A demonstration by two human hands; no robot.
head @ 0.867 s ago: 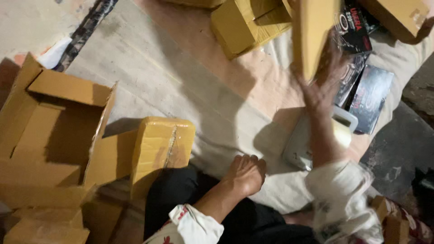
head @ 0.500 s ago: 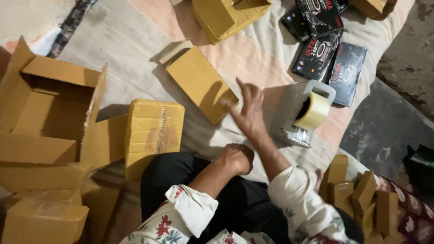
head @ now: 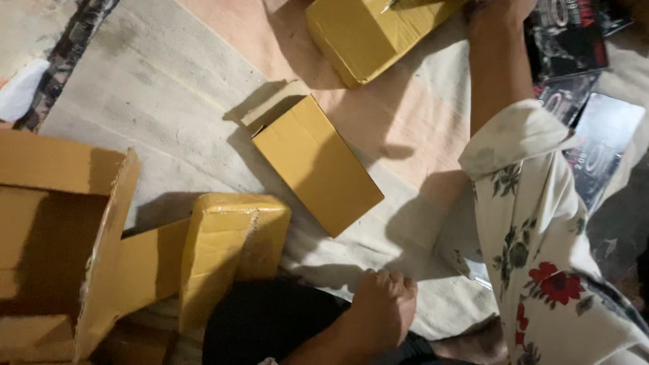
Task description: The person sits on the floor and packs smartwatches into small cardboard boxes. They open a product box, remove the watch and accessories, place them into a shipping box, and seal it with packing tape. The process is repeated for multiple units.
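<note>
Yellow-brown cardboard everywhere. Landmark: the flat folded carton (head: 318,165), lying alone on the pale floor cloth (head: 169,88), nothing touching it.

Right hand (head: 497,8) was stretched well past the flat folded carton, at the top edge of the view, right where a bigger yellow box (head: 368,34) met a pile of black glossy packets (head: 574,47). Fingers cropped by the frame, so I could not tell whether they were spread or closed on anything. The floral sleeve (head: 534,230) hung over more packets to the right of the carton.

Left hand (head: 380,312) sat below the carton, near the person's body, fingers curled into a loose fist, holding nothing visible, resting against dark clothing.

Left of the carton, a tape-wrapped parcel (head: 233,247) leaned on a big open carton (head: 61,230).

Risks, as judgement: the long reach with the sleeve trailing could drag or scatter the slick packets. Pulling one from the heap one-handed could slide the rest. With the free hand idle and low, nothing steadied the yellow box, so it could be nudged. The sleeve also hid some packets, making a blind grab likely.
</note>
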